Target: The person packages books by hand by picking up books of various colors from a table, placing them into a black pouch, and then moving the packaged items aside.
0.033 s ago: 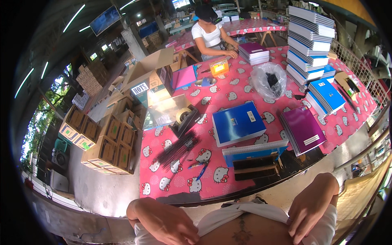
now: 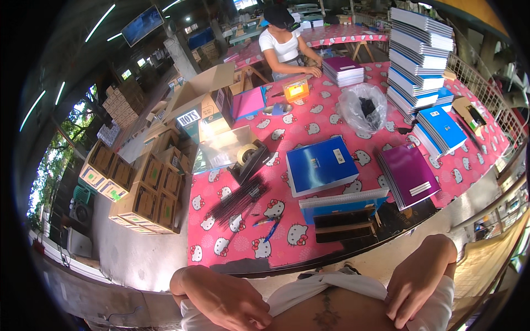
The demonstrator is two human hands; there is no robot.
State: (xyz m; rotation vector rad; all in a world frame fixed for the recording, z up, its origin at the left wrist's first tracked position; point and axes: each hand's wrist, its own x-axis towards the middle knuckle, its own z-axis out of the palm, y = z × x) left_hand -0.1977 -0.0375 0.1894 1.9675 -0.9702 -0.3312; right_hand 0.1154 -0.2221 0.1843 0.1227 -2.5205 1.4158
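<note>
My left hand is at the lower edge, its fingers curled in against the bunched white shirt at my waist. On the other side my right hand bends down at the wrist, fingers closed on the same cloth; the fingertips are partly hidden. Beyond my hands is the table with a pink patterned cover. Nearest on it are a blue spiral notebook, a purple spiral notebook and a dark wooden holder with blue notebooks standing behind it. Neither hand touches these.
Black binding coils, blue pens and a tape dispenser lie at left. A tall notebook stack and plastic bag stand at right. Across the table a person handles purple notebooks. Cartons fill the left floor.
</note>
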